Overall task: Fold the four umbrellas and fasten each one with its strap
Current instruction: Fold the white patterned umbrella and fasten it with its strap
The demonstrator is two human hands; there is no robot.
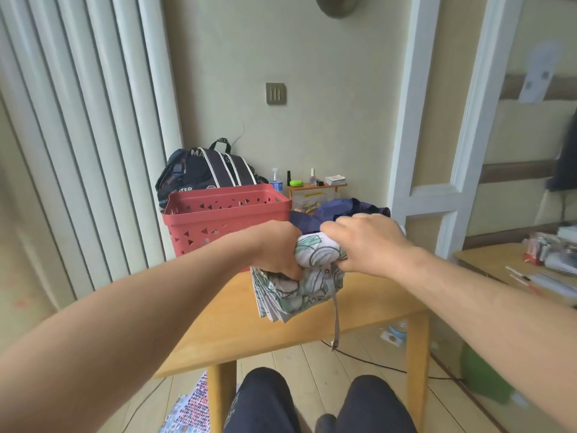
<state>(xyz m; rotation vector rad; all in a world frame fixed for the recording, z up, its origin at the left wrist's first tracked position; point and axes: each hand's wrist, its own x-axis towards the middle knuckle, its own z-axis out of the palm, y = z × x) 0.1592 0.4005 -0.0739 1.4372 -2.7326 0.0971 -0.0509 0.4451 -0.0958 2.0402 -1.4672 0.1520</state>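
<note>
Hands meet above the wooden table (237, 326). Left hand (278, 248) grips the left side of a white umbrella (299, 276) with a green leaf print, fingers curled into the bunched cloth. Right hand (365, 242) grips its right side, fingers curled over the top. Umbrella held up off the table, folds hanging down, strap (336, 317) dangling loose below. Red basket (218, 214) stands behind on the table; dark blue umbrella (327, 210) lies beside it. Backpack (206, 173) against the wall.

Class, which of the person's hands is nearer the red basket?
Left. The left hand grips the floral umbrella just in front of the red basket; the right hand grips farther right.
</note>
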